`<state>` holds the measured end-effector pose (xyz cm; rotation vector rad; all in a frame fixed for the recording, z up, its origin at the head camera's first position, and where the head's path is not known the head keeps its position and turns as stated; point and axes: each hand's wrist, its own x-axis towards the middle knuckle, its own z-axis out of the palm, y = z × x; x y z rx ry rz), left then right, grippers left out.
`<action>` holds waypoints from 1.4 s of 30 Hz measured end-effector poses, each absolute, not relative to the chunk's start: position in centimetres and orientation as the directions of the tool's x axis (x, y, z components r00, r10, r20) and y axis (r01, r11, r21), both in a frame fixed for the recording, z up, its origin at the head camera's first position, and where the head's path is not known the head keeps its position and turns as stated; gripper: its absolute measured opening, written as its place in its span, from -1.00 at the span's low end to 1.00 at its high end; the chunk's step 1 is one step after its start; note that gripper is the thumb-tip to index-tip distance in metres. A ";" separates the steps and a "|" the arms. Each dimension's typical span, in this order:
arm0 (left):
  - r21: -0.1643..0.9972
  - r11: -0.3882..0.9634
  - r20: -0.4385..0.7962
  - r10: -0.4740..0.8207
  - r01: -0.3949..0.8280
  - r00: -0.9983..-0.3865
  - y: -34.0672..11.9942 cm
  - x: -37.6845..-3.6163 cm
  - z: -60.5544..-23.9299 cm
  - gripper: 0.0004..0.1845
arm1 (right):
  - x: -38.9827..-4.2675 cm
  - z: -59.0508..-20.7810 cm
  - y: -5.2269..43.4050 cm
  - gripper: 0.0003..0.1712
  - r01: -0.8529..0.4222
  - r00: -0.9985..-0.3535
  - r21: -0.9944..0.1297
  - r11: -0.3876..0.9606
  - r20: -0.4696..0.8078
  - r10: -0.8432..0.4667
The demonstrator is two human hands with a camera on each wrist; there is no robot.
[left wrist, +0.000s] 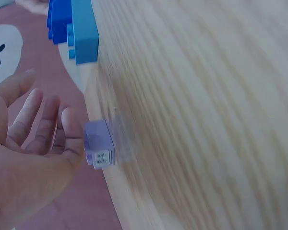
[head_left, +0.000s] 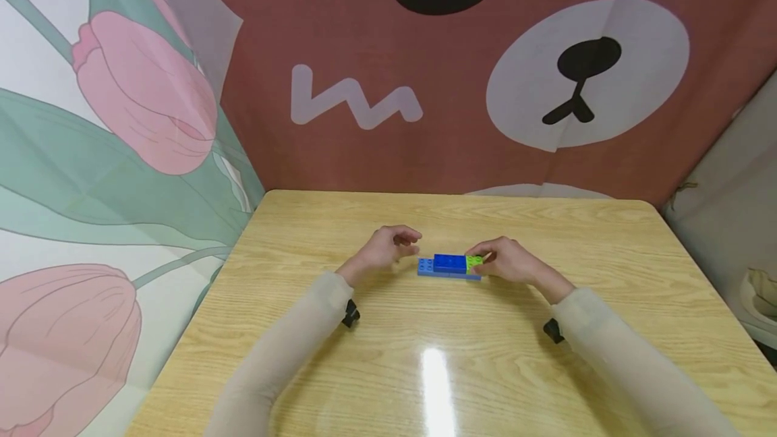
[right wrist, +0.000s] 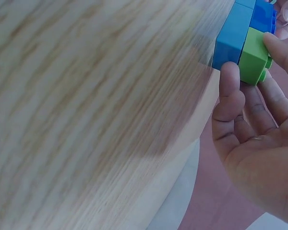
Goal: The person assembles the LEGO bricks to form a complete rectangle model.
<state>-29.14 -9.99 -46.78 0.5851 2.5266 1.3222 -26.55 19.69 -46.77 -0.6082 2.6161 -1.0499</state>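
Observation:
Light blue bricks lie end to end in a row on the table. On top of them sits a dark blue brick, with a bright green brick beside it at the right end. My right hand pinches the green brick; in the right wrist view its thumb presses near the studs. My left hand hovers left of the row, fingers loosely bent and holding nothing. A small purple brick with a printed face stands near its fingers in the left wrist view; the head view hides it.
The wooden table has rounded far corners. A brown cloth with a bear face hangs behind it, and a tulip-print cloth hangs at the left. Black wrist devices sit at both sleeves.

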 end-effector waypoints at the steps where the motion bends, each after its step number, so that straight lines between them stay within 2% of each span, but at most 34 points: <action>1: 0.821 0.516 -0.005 0.432 0.242 -0.902 -10.2 -29.3 -46.8 -0.65 | -26.6 -46.8 19.7 -0.62 -0.284 -0.879 -0.704 0.651 -0.079 -0.470; 8: 0.836 0.507 0.082 0.264 0.210 -0.961 -11.3 -30.2 -47.2 -0.74 | -26.6 -46.9 19.7 -0.62 -0.292 -0.879 -0.701 0.650 -0.072 -0.472; 13: 0.818 0.542 0.104 0.189 0.192 -0.977 -12.1 -30.7 -47.9 -0.76 | -26.6 -47.0 19.7 -0.62 -0.290 -0.878 -0.705 0.647 -0.072 -0.473; 18: 0.805 0.567 0.087 0.177 0.174 -0.980 -12.4 -31.0 -48.4 -0.76 | -26.5 -47.0 19.7 -0.63 -0.285 -0.879 -0.711 0.643 -0.074 -0.471; 25: 0.800 0.591 -0.011 0.193 0.107 -0.981 -12.3 -30.9 -48.7 -0.67 | -26.4 -46.9 19.7 -0.63 -0.286 -0.878 -0.714 0.639 -0.073 -0.474; 35: 0.738 0.665 -0.023 0.199 0.118 -0.980 -12.2 -31.0 -48.7 -0.67 | -26.3 -46.7 19.8 -0.62 -0.294 -0.874 -0.709 0.640 -0.072 -0.481; 42: 0.747 0.652 -0.026 0.222 0.129 -0.975 -11.9 -30.6 -48.1 -0.68 | -26.4 -46.7 19.7 -0.62 -0.296 -0.875 -0.711 0.638 -0.066 -0.480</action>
